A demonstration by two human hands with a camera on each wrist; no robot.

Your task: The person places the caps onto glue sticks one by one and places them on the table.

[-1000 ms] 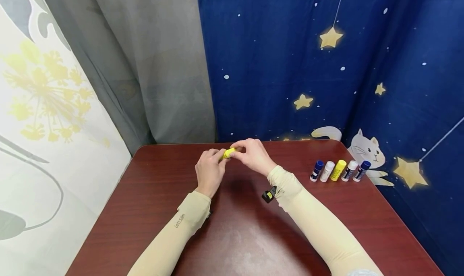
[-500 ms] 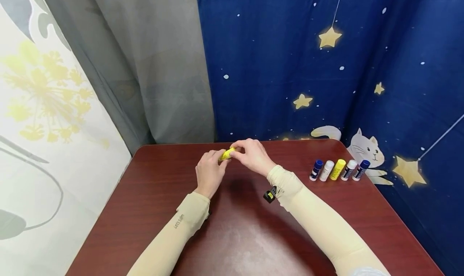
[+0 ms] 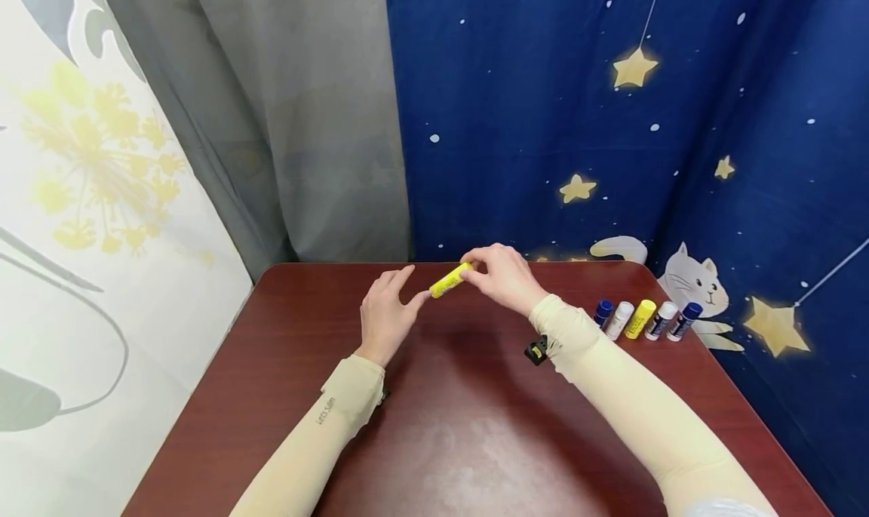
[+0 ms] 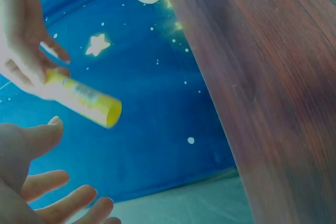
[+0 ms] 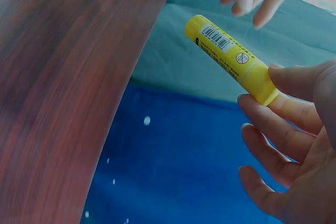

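Note:
My right hand [image 3: 505, 275] pinches a yellow glue stick [image 3: 449, 280] by its cap end, between thumb and fingertips. The glue stick is tilted, its lower end toward my left hand [image 3: 388, 313]. In the right wrist view a barcode and small print show on the glue stick's [image 5: 226, 51] side. My left hand's fingers are spread and hold nothing; in the left wrist view a gap shows between its thumb [image 4: 44, 139] and the glue stick [image 4: 86, 100].
Several glue sticks stand in a row at the table's right: dark blue ones, white ones and a yellow one [image 3: 640, 319]. My right sleeve [image 3: 597, 362] overlaps the leftmost. The brown table [image 3: 468, 441] ends at the blue curtain [image 3: 502, 124] and grey curtain [image 3: 333, 124].
My left hand has let go of the yellow glue stick and opened its fingers. My right hand has moved right and slightly up with the glue stick.

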